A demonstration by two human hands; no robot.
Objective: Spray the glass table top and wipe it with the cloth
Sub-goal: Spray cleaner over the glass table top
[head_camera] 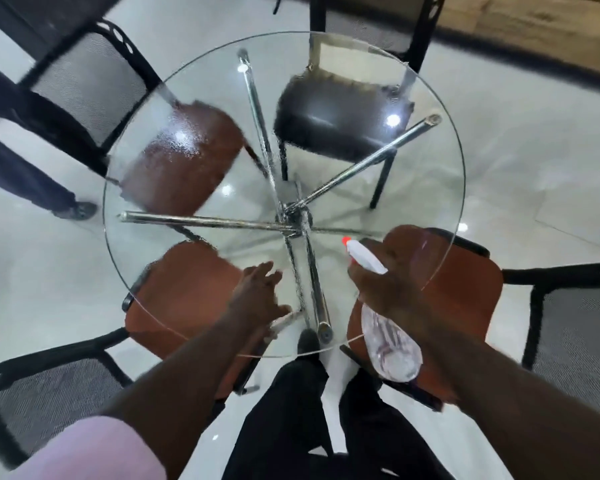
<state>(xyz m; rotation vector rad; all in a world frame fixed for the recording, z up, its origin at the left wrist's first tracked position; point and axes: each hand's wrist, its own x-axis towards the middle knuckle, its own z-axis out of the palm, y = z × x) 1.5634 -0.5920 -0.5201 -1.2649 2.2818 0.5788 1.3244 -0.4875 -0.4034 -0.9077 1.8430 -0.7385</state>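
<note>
A round glass table top (430, 188) on crossed chrome legs (291, 216) fills the middle of the head view. Spray film and droplets cover its far left part. My right hand (385, 289) grips a clear spray bottle (392, 348) by its neck, over the near right part of the glass; its white head with a red nozzle (361, 254) points towards the table's centre. My left hand (260, 292) lies flat with straight fingers on the near part of the glass. No cloth shows in this view.
Several chairs stand tucked round the table: brown seats at near left (174, 292), near right (465, 299) and far left (184, 161), a black seat (336, 116) at the far side. My dark-trousered legs (291, 410) stand at the near edge. The floor is pale tile.
</note>
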